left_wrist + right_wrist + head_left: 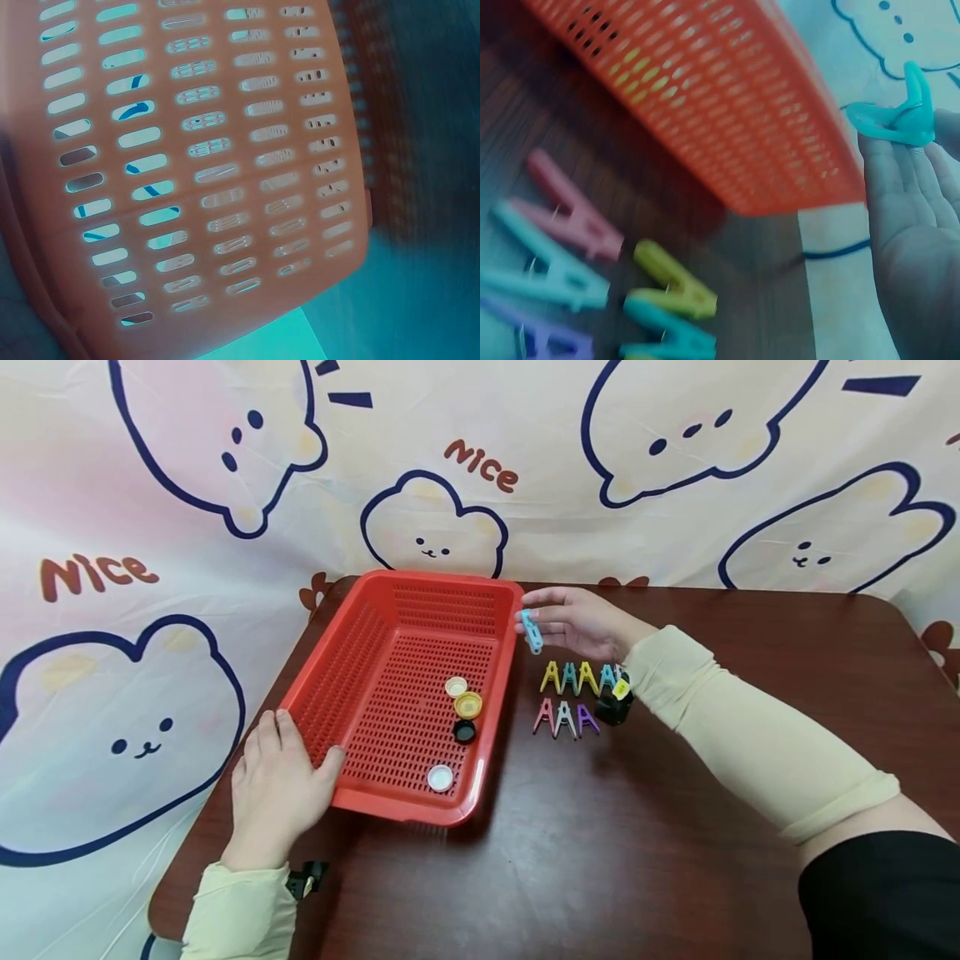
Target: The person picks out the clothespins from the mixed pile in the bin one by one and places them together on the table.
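A light blue clothespin (532, 632) is pinched between the thumb and fingertips of my right hand (581, 622), just outside the far right rim of the red basket (480, 793). The right wrist view shows the same clothespin (900, 120) at the ends of long, extended fingers. My left hand (281, 785) rests on the basket's near left corner, fingers straight along the outside and thumb over the rim. In the left wrist view the basket's slotted wall (217, 172) takes up most of the picture; that hand is out of sight there.
Two rows of coloured clothespins (565, 720) lie right of the basket, partly behind the right wrist's black camera (613, 710). Inside the basket are a yellow cap (468, 705), a black cap (464, 732) and two whitish caps (440, 778). A patterned cloth (555, 527) hangs behind the brown table (600, 860).
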Available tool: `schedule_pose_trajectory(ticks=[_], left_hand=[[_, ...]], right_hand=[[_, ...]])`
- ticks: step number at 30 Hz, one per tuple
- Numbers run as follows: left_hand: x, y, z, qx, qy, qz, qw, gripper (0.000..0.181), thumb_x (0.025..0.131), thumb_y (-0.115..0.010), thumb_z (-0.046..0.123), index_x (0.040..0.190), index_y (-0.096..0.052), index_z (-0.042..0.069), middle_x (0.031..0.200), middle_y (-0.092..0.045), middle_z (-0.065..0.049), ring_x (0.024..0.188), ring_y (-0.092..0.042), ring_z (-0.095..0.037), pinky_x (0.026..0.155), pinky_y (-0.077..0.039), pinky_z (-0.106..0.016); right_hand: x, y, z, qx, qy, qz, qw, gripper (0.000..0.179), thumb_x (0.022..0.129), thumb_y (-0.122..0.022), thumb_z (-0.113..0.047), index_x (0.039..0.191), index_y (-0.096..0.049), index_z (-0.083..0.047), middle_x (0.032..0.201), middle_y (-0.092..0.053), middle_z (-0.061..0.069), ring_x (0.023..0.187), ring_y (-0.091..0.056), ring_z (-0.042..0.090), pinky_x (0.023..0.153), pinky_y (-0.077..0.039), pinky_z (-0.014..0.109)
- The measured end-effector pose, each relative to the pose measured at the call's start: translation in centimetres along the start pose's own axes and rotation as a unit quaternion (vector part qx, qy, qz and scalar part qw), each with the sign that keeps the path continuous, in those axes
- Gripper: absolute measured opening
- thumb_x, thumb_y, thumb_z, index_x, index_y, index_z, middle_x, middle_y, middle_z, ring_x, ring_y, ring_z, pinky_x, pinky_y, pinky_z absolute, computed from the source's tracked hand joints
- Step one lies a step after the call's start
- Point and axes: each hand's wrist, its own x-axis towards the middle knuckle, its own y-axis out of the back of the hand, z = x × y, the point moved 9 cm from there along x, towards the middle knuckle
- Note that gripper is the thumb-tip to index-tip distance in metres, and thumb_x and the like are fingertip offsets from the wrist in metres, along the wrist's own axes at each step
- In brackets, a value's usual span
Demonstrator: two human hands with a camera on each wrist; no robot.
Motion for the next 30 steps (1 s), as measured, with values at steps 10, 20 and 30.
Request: schedule_pose_trajectory(ticks=[10,20,30], left_hand=[[0.0,-0.1,-0.1,0.000,0.002,-0.005,1.0000,0.091,0.100,-0.058,0.040,0.154,-0.016,-0.020,0.156,-0.018,-0.044,0.139,-0.022,-0.061,0.107,-0.023,-0.077],[-0.1,-0.3,0.0,-0.001,0.000,-0.006,1.0000,0.090,0.100,-0.057,0.039,0.154,-0.016,-0.020,0.155,-0.018,-0.045,0.138,-0.022,-0.062,0.106,-0.024,-0.078],[0.2,-0.2,0.0,-0.004,0.003,-0.010,0.9999,0.091,0.099,-0.057,0.039,0.154,-0.014,-0.020,0.155,-0.016,-0.045,0.139,-0.020,-0.063,0.104,-0.023,-0.080]], right_hand=[[-1.8,2.9,1.7,-0.064,-0.024,0.010,0.9976,0.036,0.107,-0.054,-0.007,0.141,-0.047,0.002,0.125,-0.067,0.019,0.117,-0.067,0.030,0.095,-0.056,0.037],[-3.9,5.2,3.3,-0.145,-0.045,0.013,0.9884,0.045,0.108,-0.055,-0.011,0.146,-0.041,0.007,0.135,-0.063,0.020,0.118,-0.066,0.025,0.100,-0.053,0.037],[-6.2,7.2,5.4,-0.140,-0.062,0.030,0.9878,0.050,0.109,-0.051,-0.012,0.150,-0.034,0.011,0.133,-0.060,0.015,0.108,-0.066,0.015,0.096,-0.054,0.031]])
